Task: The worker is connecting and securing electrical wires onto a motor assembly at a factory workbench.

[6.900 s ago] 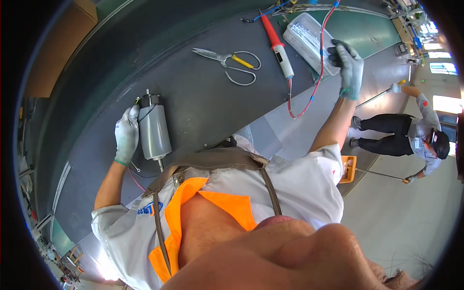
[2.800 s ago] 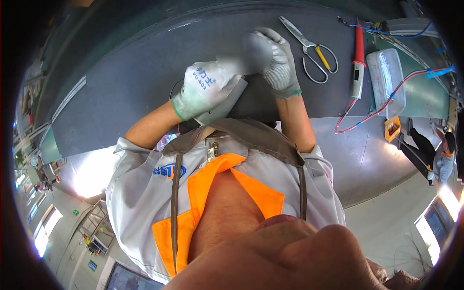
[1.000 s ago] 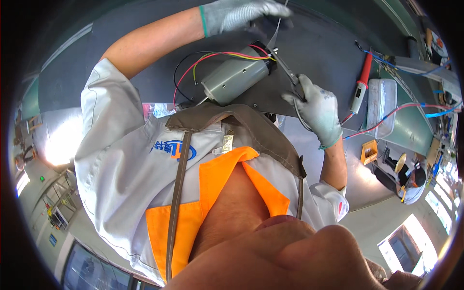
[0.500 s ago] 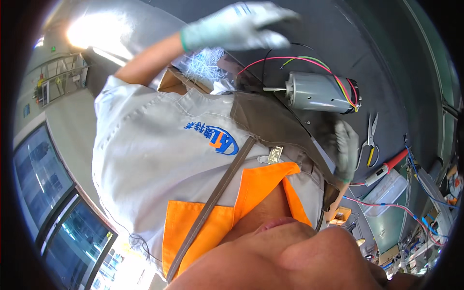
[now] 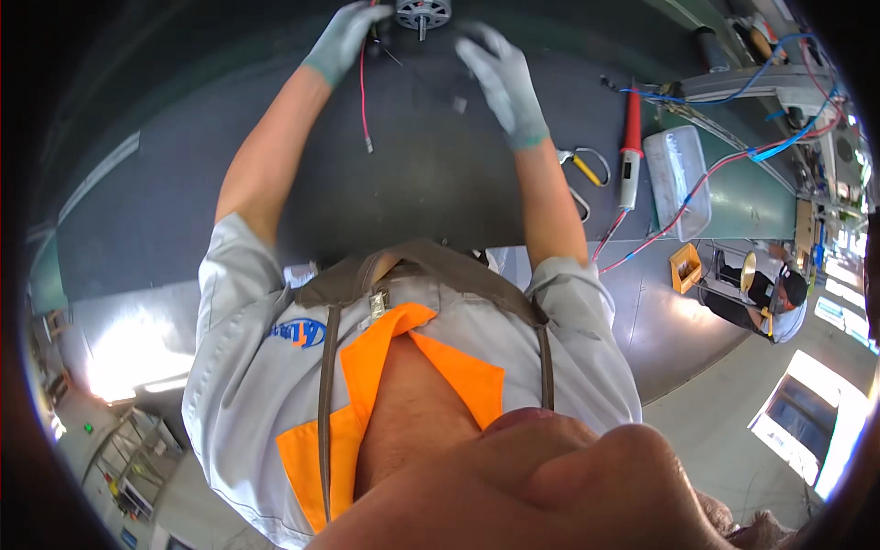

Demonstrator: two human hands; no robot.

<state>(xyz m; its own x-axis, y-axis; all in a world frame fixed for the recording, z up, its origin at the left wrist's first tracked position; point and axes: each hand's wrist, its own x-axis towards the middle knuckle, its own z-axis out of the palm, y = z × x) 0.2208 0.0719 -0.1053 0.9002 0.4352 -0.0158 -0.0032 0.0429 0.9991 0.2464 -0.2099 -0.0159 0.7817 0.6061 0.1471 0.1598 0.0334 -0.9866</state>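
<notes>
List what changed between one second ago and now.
The motor moved away across the bench, its shaft pointing back toward the near edge. The right hand let go of the scissors, now on the bench, and is open near the motor; the left hand is at a red wire, its grip unclear. The red-and-white tool and clear box stayed put.

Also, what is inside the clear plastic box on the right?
Inside the plastic box, whitish contents show, too blurred to identify. The red cable crosses in front, so the strip behind it is covered.
</notes>
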